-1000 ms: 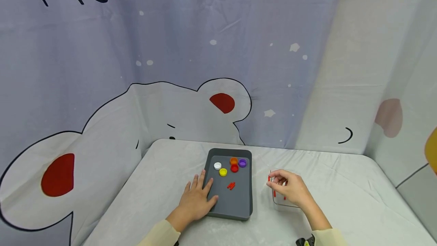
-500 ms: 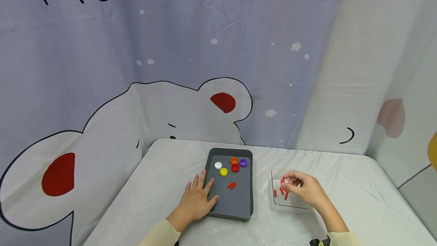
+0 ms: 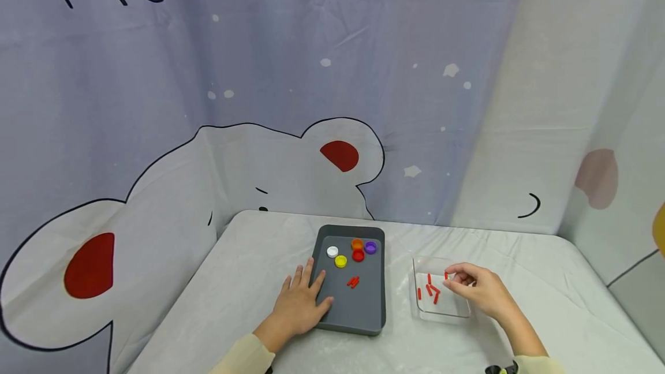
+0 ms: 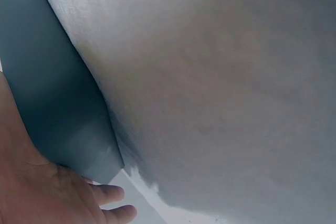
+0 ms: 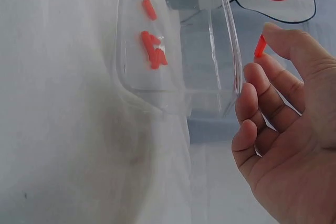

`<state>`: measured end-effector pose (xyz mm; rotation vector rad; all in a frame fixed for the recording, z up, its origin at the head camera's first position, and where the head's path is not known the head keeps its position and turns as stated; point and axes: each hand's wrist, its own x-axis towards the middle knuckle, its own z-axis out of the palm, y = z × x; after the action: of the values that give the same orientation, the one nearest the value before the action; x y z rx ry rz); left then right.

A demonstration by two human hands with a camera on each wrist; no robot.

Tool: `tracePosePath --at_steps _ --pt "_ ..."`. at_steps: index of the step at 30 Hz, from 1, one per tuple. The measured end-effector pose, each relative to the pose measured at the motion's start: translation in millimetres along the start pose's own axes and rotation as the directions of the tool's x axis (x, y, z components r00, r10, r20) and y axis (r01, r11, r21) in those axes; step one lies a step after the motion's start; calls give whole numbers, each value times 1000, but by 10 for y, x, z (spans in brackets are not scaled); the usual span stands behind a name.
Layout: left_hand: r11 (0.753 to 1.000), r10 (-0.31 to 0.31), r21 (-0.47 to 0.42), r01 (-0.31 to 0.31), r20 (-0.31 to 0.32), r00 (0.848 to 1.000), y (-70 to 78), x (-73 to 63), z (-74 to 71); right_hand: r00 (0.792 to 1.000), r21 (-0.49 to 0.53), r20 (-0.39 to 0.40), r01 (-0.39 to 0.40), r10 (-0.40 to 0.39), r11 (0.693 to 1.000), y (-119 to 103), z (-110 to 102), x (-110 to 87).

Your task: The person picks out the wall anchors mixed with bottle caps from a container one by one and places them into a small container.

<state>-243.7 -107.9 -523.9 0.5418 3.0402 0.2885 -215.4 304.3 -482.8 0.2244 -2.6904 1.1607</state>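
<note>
My right hand (image 3: pixel 480 290) pinches a small red rod (image 5: pixel 260 46) between thumb and forefinger, over the right part of a clear plastic box (image 3: pixel 441 314). In the right wrist view the rod stands roughly upright at the fingertips, and the other fingers curl loosely below. Several more red rods (image 3: pixel 436 298) lie scattered on the box's floor. My left hand (image 3: pixel 297 307) lies with spread fingers along the left edge of a dark grey tray (image 3: pixel 358 313), its fingertips and thumb at the rim. Two or three red rods (image 3: pixel 353 282) lie together in the tray's middle.
Round caps sit in the tray's far half: white (image 3: pixel 332 252), yellow (image 3: pixel 340 261), orange (image 3: pixel 357 245), red (image 3: pixel 358 255) and purple (image 3: pixel 370 247). A white cloth covers the table (image 3: pixel 260 247). Behind it hangs a printed curtain (image 3: pixel 280 74).
My right hand has moved right, from the box's left edge across to its right part, uncovering several rods in the box. The left hand and tray stay in place.
</note>
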Motion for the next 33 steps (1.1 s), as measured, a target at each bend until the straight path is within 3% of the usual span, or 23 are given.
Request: tracePosePath --at_steps 22,33 --pt "1000 -2 5 2 0 1000 7 -8 -13 998 -20 36 -59 59 998 56 -71 -36" --pt "1000 -2 12 2 -4 1000 12 -17 -29 1000 -2 18 6 -6 1000 -93 68 28"
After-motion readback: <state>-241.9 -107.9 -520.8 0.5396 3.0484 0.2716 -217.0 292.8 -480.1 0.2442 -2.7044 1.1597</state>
